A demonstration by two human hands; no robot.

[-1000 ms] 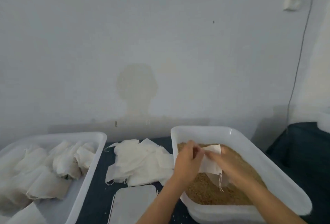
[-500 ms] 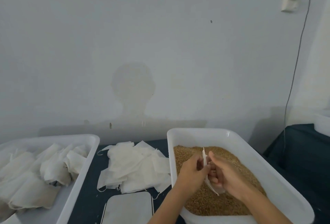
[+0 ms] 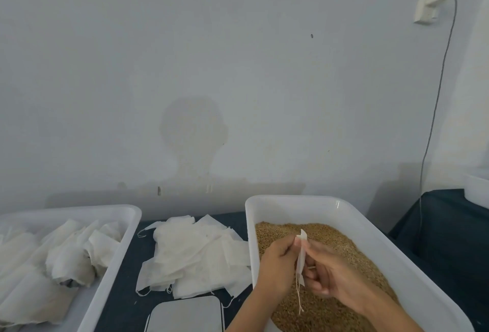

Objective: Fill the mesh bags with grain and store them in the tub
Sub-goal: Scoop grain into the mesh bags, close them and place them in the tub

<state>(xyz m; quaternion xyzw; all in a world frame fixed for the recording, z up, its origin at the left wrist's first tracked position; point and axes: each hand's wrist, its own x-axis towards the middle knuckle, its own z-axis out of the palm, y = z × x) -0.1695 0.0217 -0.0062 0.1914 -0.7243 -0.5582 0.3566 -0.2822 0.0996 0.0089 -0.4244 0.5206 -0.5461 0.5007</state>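
Filled bags (image 3: 71,255) lie in the lower-left tub (image 3: 116,260); both hands' fingers (image 3: 289,245) pinch an empty mesh bag (image 3: 301,260) over the grain (image 3: 344,247), with a pile of empties (image 3: 195,255) left.

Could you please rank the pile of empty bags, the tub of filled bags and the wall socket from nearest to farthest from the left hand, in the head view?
From the left hand:
1. Pile of empty bags, just to its left on the table.
2. Tub of filled bags, farther left.
3. Wall socket, high on the wall, upper right.

glossy white plastic tub (image 3: 352,211); matt gauzy cloth bags (image 3: 195,255); coarse brown grain (image 3: 352,249).
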